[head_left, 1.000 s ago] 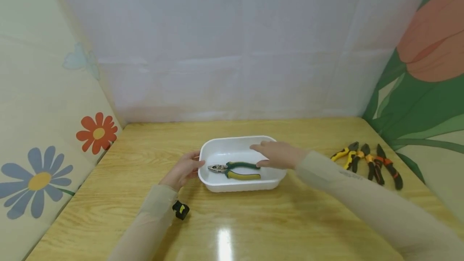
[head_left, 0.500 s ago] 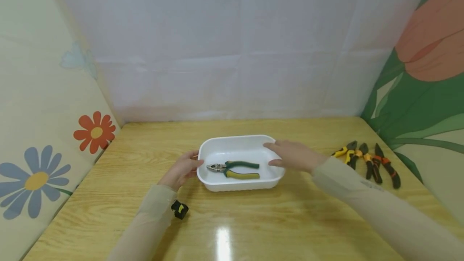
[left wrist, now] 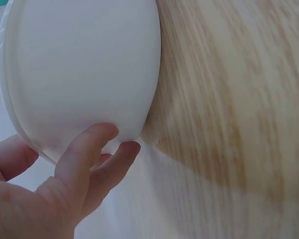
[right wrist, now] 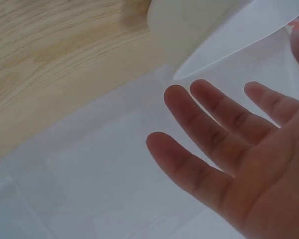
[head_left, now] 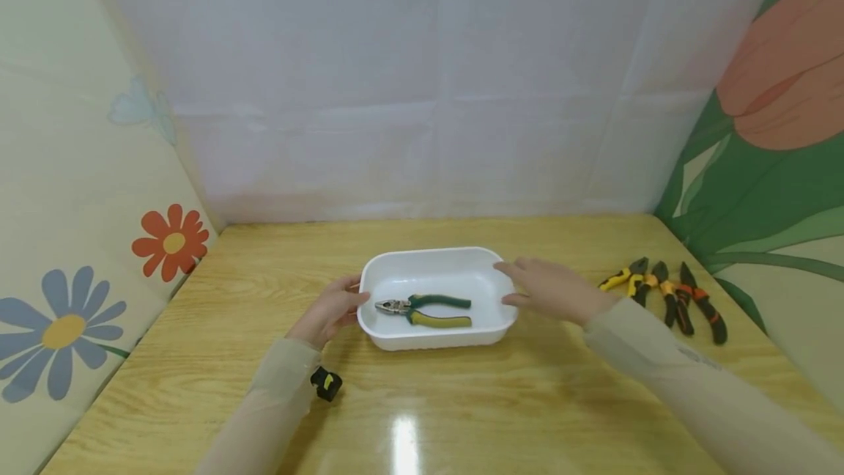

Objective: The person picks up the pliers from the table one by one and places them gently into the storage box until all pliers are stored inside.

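Note:
A white oblong plastic tub (head_left: 428,341) stands on the table in the head view. Inside lie combination pliers (head_left: 410,308), metal nose to the left, one handle green and the other yellow-green. My left hand (head_left: 327,311) grips the tub's left end. In the left wrist view, that hand's (left wrist: 60,199) thumb is at the rim and the fingertips press the outer wall. My right hand (head_left: 550,289) is by the tub's right end, thumb and fingertips right at the rim. Its fingers (right wrist: 197,174) look extended and spread in the right wrist view, holding nothing.
Several pliers lie in a group on the right of the wood-grain table (head_left: 527,402): yellow-handled ones (head_left: 616,280) and a red-and-black pair (head_left: 709,314). A small black device (head_left: 326,383) shows by the left wrist. White cloth (head_left: 422,130) hangs behind the table.
My right hand has drawn back to the right, from over the tub and the pliers' handles to the right rim. The left hand keeps its hold, and the pliers stay in the tub.

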`<state>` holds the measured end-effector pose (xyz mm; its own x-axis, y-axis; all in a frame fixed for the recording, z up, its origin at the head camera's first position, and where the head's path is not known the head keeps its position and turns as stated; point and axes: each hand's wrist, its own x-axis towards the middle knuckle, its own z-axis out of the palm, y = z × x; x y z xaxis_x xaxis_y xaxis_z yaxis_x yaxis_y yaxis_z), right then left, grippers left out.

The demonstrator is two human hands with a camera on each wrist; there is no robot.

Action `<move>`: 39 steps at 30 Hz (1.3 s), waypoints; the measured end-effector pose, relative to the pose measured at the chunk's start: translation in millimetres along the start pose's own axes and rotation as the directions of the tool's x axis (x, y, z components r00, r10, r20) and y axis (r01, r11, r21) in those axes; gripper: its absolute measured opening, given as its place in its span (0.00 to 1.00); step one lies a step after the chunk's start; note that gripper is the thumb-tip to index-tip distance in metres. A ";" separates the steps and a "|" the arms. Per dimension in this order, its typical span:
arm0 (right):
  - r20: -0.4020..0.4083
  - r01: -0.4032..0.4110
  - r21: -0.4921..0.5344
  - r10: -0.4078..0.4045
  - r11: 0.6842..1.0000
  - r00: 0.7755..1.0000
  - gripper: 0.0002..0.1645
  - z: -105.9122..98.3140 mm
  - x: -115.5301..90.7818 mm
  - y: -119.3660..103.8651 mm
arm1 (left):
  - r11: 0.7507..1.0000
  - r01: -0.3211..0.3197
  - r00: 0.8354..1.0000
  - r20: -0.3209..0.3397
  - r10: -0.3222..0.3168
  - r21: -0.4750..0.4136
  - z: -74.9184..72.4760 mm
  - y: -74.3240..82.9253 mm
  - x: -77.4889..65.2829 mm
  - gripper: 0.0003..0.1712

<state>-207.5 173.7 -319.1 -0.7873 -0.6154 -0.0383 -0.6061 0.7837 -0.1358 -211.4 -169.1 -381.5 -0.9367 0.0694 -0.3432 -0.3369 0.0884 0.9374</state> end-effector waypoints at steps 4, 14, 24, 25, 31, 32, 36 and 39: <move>-0.012 -0.019 0.008 0.019 1.000 1.000 0.34 1.5 -5.3 4.3 | 1.000 0.006 1.000 -0.006 -0.006 0.004 -0.1 -0.7 -0.5 0.29; -0.044 -0.044 0.019 0.045 0.999 0.998 0.34 2.6 -13.9 13.2 | 1.000 -0.018 1.000 0.016 0.018 0.006 -1.0 -1.2 -2.1 0.29; -0.046 -0.076 0.009 0.077 0.997 0.996 0.36 -0.6 -22.4 17.8 | 1.000 -0.015 1.000 0.006 0.015 0.000 0.8 0.1 -3.7 0.29; -0.047 -0.078 0.011 0.078 0.997 0.996 0.36 -0.3 -22.9 18.7 | 1.000 -0.014 1.000 0.007 0.014 -0.001 0.8 0.1 -3.9 0.29; -0.052 -0.111 0.014 0.111 0.994 0.992 0.36 1.9 -27.1 26.3 | 1.000 -0.009 1.000 0.005 0.009 0.002 0.0 0.0 -2.3 0.29; -0.055 -0.115 0.012 0.115 0.993 0.992 0.36 2.2 -28.0 27.9 | 1.000 -0.009 1.000 0.003 0.009 0.001 0.0 0.1 -1.9 0.29; -0.070 -0.120 0.017 0.121 0.993 0.990 0.37 3.4 -32.4 33.8 | 1.000 -0.003 1.000 -0.005 0.003 0.000 0.3 0.5 -1.0 0.29; -0.085 -0.122 0.015 0.123 0.992 0.989 0.37 4.4 -35.4 37.6 | 1.000 0.006 1.000 -0.010 -0.006 0.000 0.6 0.5 -0.6 0.30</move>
<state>-201.9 224.6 -327.3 -0.8625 -0.5052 0.0299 -0.5038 0.8515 -0.1453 -211.0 -168.5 -380.9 -0.9356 0.0587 -0.3483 -0.3426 0.0884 0.9353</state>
